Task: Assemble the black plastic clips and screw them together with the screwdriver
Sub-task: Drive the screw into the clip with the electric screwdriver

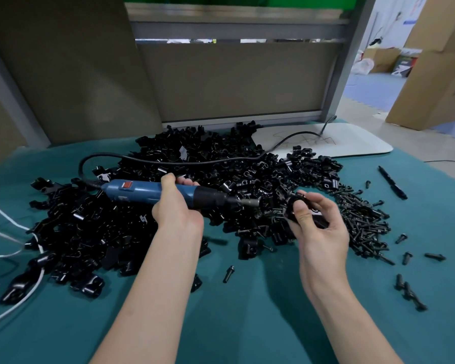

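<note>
My left hand (177, 208) grips a blue and black electric screwdriver (142, 191), held level with its metal tip pointing right. My right hand (317, 222) pinches a black plastic clip (290, 210) just right of that tip; the tip stands close to the clip, and whether they touch I cannot tell. A big heap of black clips (195, 166) covers the middle of the teal cloth (234, 311). To the right of my right hand lies a pile of black screws (365, 222).
The screwdriver's black cable (168, 160) loops over the heap toward a white board (352, 140) at the back right. A black pen (393, 182) lies far right. Loose screws (407, 292) scatter at the right, white cables (11, 232) at the left. A grey partition (234, 80) stands behind.
</note>
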The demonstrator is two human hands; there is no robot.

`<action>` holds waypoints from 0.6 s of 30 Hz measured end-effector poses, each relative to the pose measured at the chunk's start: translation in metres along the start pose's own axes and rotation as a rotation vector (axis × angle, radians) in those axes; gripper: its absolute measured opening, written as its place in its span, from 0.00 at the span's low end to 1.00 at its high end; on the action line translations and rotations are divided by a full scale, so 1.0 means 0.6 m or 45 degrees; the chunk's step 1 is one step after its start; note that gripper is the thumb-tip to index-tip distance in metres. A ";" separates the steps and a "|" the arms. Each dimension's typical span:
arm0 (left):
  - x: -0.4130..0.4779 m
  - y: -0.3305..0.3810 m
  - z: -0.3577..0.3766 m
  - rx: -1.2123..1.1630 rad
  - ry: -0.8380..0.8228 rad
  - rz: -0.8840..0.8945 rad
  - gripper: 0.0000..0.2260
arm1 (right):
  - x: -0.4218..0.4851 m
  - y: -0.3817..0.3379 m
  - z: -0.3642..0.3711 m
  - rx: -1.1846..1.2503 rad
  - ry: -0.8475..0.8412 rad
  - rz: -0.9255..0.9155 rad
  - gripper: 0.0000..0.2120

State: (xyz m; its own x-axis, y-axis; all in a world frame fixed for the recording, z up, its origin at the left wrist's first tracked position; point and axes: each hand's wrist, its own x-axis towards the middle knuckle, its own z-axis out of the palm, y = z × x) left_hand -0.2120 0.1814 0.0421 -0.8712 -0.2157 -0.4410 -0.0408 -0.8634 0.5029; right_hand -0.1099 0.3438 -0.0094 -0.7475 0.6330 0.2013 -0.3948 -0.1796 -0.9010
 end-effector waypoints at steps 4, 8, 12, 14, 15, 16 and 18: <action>-0.001 0.001 0.000 -0.006 -0.011 0.008 0.07 | -0.005 0.001 0.006 -0.003 -0.176 0.081 0.10; -0.005 -0.002 -0.002 0.010 0.002 0.004 0.07 | -0.011 0.008 0.013 -0.042 -0.284 0.085 0.11; -0.003 -0.001 -0.003 0.008 0.008 0.004 0.07 | -0.012 0.011 0.011 -0.059 -0.302 0.098 0.12; -0.004 -0.002 -0.003 0.006 0.006 0.004 0.07 | -0.011 0.012 0.011 -0.080 -0.310 0.100 0.13; -0.004 -0.001 -0.003 0.004 0.003 0.004 0.07 | -0.010 0.013 0.011 -0.092 -0.314 0.101 0.13; -0.004 -0.001 -0.003 0.001 0.000 0.004 0.07 | -0.010 0.013 0.010 -0.100 -0.318 0.103 0.13; -0.003 0.000 -0.003 -0.002 -0.005 0.002 0.07 | -0.010 0.013 0.009 -0.109 -0.329 0.102 0.14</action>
State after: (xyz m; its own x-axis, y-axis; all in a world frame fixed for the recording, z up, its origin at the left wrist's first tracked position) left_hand -0.2096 0.1811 0.0418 -0.8733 -0.2150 -0.4372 -0.0389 -0.8637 0.5024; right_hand -0.1116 0.3344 -0.0156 -0.8902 0.4046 0.2094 -0.2905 -0.1500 -0.9450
